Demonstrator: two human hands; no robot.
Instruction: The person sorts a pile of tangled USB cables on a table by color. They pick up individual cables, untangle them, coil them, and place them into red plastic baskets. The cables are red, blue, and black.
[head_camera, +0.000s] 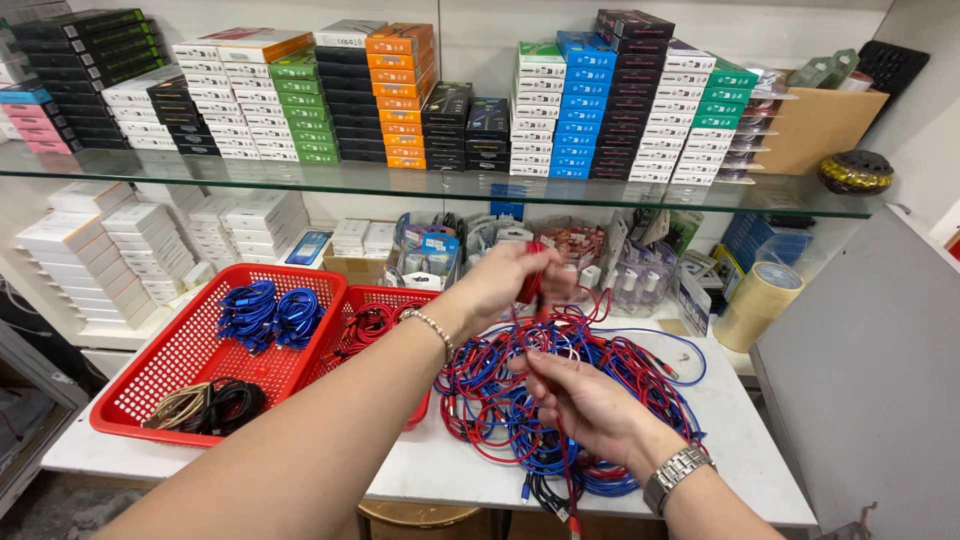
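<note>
My left hand is raised above the table, closed on a bunch of red cable that loops down to the pile. My right hand sits lower, fingers pinched on a red cable strand that trails toward the table's front edge. Between and under both hands lies a tangled pile of red and blue cables on the white table. A bead bracelet is on my left wrist and a metal watch on my right.
Two red plastic baskets stand at left: the big basket holds blue coils and black and tan coils, the smaller basket holds red coils. A tape roll stands at right. A glass shelf of stacked boxes hangs above; a grey panel is at right.
</note>
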